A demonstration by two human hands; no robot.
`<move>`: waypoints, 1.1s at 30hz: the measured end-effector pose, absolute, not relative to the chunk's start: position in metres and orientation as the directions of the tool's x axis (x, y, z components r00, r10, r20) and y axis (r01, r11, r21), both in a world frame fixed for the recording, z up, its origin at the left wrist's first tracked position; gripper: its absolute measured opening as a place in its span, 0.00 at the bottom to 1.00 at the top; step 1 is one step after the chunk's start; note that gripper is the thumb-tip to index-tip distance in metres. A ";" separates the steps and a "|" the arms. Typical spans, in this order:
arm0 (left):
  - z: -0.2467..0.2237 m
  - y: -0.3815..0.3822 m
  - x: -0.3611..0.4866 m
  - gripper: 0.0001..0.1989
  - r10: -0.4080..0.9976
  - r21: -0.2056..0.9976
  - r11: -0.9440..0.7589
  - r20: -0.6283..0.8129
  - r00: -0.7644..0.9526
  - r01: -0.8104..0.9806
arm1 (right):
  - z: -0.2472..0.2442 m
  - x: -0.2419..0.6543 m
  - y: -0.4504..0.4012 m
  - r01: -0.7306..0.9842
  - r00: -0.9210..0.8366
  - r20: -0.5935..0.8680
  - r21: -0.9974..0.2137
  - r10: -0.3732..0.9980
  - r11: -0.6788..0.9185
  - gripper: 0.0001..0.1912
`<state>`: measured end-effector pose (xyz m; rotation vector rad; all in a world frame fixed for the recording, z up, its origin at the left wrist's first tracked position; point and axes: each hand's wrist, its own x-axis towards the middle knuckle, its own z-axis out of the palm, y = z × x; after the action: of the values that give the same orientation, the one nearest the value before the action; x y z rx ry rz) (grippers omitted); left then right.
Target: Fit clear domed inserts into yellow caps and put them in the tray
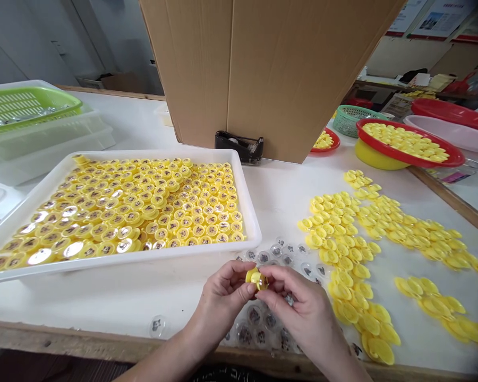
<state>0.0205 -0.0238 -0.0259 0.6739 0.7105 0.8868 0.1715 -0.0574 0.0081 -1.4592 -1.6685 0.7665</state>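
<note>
In front of me, my left hand (223, 292) and my right hand (302, 302) meet at a small yellow plastic piece with a shiny clear cover (257, 278). My left thumb and fingers pinch its yellow end, while the right fingertips close around its clear-covered end. Clear round covers (255, 314) with dark printed pictures lie on the table under and around both hands. To the right of my right hand spread several loose yellow oval pieces (344, 262).
A white tray (247, 212) full of yellow pieces with printed round faces fills the left. Behind stand a black tape dispenser (239, 147) and a tall cardboard sheet (271, 69). A red plate (456, 155) of yellow pieces is back right; a green basket (66, 101) is far left.
</note>
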 end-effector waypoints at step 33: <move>-0.020 -0.024 0.016 0.18 0.814 0.716 0.553 -0.352 0.462 -0.427 | 0.000 0.167 -0.052 0.742 -0.204 0.389 -0.537 0.898 0.401 0.15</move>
<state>0.0163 -0.0243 -0.0204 0.5924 0.7465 0.8195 0.1671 -0.0518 0.0003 -1.3949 -2.0011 0.3047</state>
